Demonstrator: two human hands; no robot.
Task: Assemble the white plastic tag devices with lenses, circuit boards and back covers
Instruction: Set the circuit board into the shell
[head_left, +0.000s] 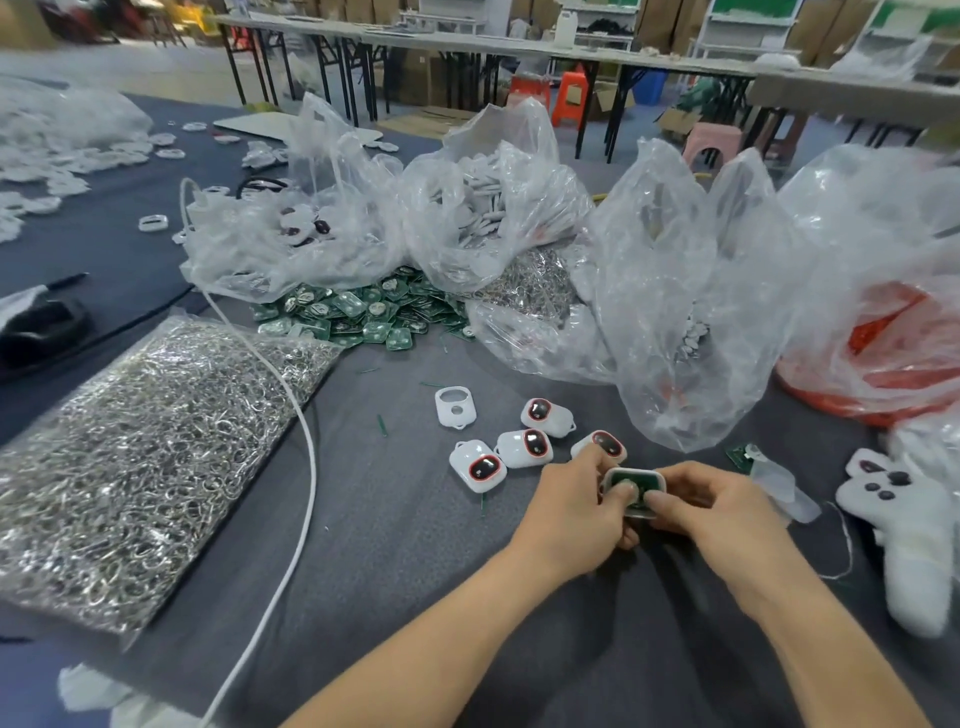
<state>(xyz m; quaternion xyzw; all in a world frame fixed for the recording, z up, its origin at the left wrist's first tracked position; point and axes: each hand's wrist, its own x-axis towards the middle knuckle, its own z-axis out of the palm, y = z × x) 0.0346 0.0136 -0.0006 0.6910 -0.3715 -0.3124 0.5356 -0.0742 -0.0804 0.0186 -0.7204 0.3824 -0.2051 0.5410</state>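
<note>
My left hand (574, 506) and my right hand (711, 512) grip one white tag shell (635, 479) between them, with a green circuit board inside it. Both thumbs press on the board. Just beyond my hands lie several white tags with red-rimmed dark lenses (478, 466), (524, 447), (546, 415), one (605, 444) partly behind my left hand. A white back cover (455, 407) with two holes lies apart from them. A heap of green circuit boards (363, 314) lies farther back.
Clear plastic bags of white parts (483, 202), (291, 228), (675, 291) stand behind. A flat bag of metal rings (140, 457) lies left, crossed by a white cable (304, 452). A red bag (883, 358) and a white plush toy (904, 525) are right.
</note>
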